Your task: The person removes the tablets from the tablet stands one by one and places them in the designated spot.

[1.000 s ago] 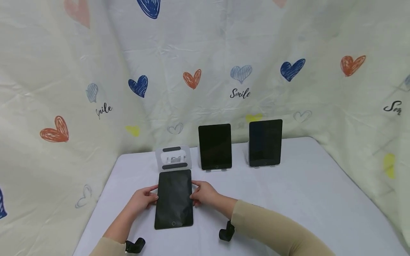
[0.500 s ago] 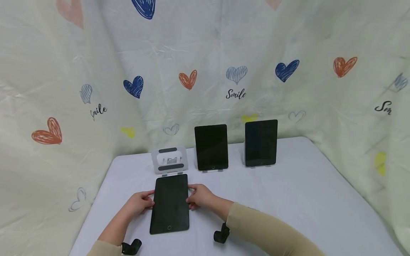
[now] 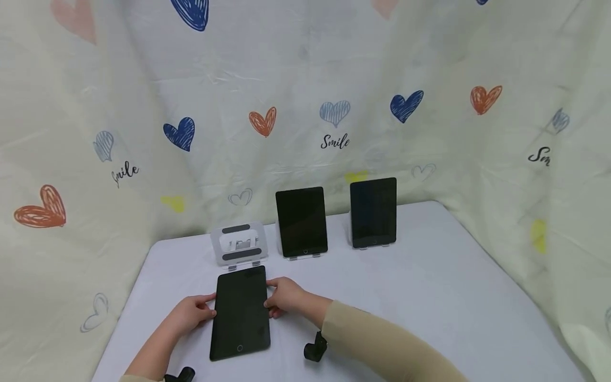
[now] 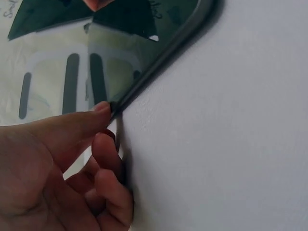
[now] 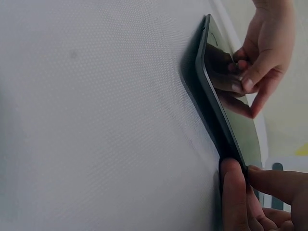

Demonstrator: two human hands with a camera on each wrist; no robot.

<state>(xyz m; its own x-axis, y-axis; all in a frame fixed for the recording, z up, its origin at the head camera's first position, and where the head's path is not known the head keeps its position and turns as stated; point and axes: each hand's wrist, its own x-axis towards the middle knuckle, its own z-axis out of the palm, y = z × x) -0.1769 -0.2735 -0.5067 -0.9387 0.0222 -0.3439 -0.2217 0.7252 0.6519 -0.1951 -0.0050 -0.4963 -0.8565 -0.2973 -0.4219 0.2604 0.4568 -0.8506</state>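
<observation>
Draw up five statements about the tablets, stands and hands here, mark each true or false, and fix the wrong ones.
1. The left hand and right hand grip opposite long edges of the held tablet. True.
2. Every stand bears a tablet. False: the leftmost stand bears none.
3. The middle tablet and rightmost tablet are propped up near the far edge of the table. True.
4. The held tablet is lit up. False: its screen is dark.
5. The held tablet's round button is at the end nearest the person. True.
</observation>
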